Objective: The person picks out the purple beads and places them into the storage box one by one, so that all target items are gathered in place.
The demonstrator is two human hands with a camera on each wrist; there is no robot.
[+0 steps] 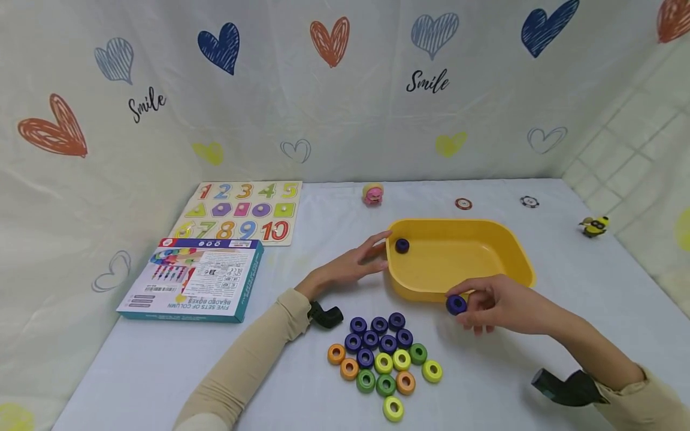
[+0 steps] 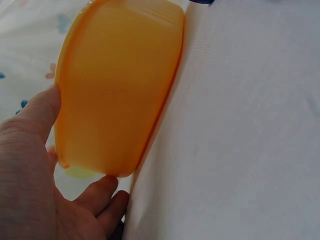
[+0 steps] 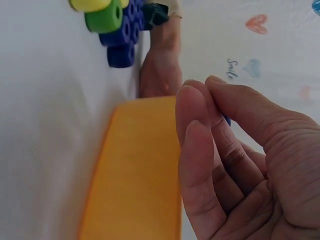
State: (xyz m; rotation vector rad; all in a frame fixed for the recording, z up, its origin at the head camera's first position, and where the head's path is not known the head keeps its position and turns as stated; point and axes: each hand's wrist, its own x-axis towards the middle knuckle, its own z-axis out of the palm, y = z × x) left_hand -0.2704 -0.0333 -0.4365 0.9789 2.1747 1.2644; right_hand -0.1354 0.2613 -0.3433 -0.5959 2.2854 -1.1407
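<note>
In the head view a yellow tray (image 1: 458,230) stands on the white table with one dark blue bead (image 1: 402,245) inside, near its left end. My left hand (image 1: 353,263) touches the outside of that end, fingers spread; the left wrist view shows fingertips (image 2: 111,181) against the tray's wall (image 2: 117,95). With thumb and fingers my right hand (image 1: 498,304) pinches another dark blue bead (image 1: 456,304) at the tray's near rim. That bead is mostly hidden behind the fingers in the right wrist view. Several blue, orange, green and yellow beads (image 1: 383,363) lie loose in front.
A bead-set box (image 1: 191,280) and a number puzzle board (image 1: 237,209) lie at the left. Behind the tray are a pink figurine (image 1: 372,194), a red chip (image 1: 463,204) and a black-and-white chip (image 1: 529,202). A bee toy (image 1: 595,226) stands far right.
</note>
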